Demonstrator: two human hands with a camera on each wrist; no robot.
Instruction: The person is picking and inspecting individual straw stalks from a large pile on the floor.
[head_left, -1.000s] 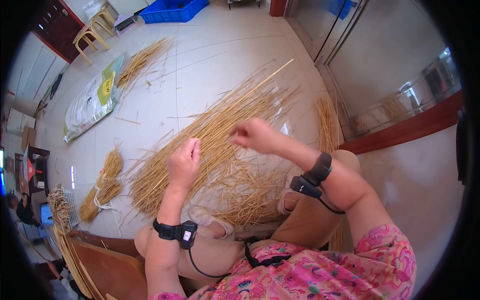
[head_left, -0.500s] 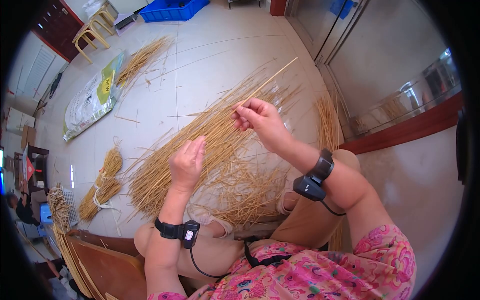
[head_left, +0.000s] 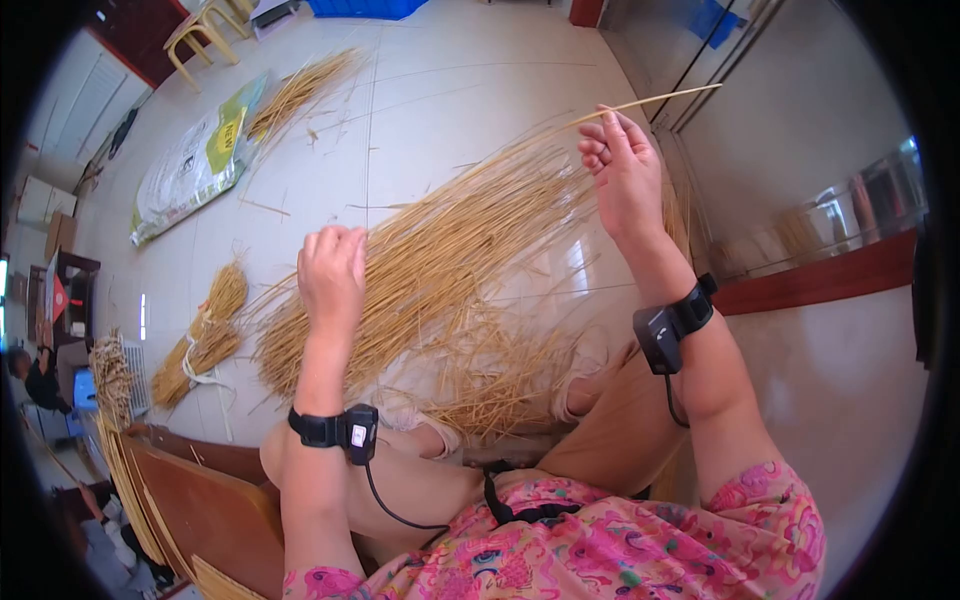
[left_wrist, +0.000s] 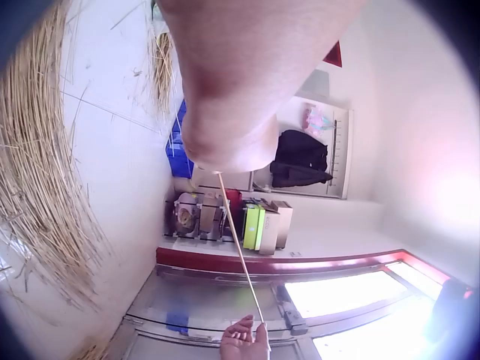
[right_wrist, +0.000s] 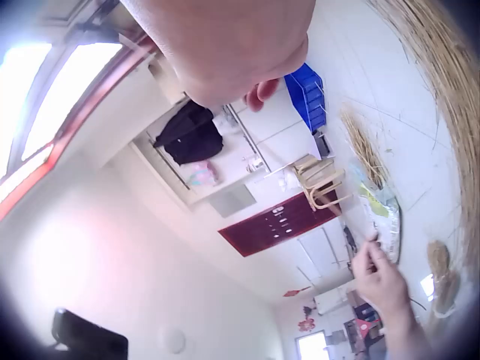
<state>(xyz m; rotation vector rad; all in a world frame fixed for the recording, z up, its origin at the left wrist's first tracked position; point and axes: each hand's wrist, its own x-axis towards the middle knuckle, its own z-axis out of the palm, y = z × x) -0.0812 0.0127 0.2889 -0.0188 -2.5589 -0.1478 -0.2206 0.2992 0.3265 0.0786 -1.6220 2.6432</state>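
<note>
One long straw stalk (head_left: 665,97) is stretched slantwise between the two hands, above the floor. My right hand (head_left: 628,170), raised at the right, pinches it between thumb and finger, and its thin end sticks out past them. The left hand (head_left: 333,270) is curled at the stalk's lower end; in the left wrist view the stalk (left_wrist: 238,244) runs from this hand's fingertips to the right hand (left_wrist: 244,343). Below both hands a wide pile of straw (head_left: 430,260) lies on the tiles. The right wrist view shows the left hand (right_wrist: 384,286) with its fingertips together.
A tied straw bundle (head_left: 215,320) and a printed sack (head_left: 195,175) lie at the left, with loose straw (head_left: 300,90) behind the sack. Short scraps (head_left: 490,380) lie near the feet. A brown wooden board (head_left: 205,500) stands beside the left leg; metal doors (head_left: 790,130) are at the right.
The right hand has risen and moved right, away from the left hand, with a stalk in its pinch. The left hand has shifted left and up. The head view has tilted slightly.
</note>
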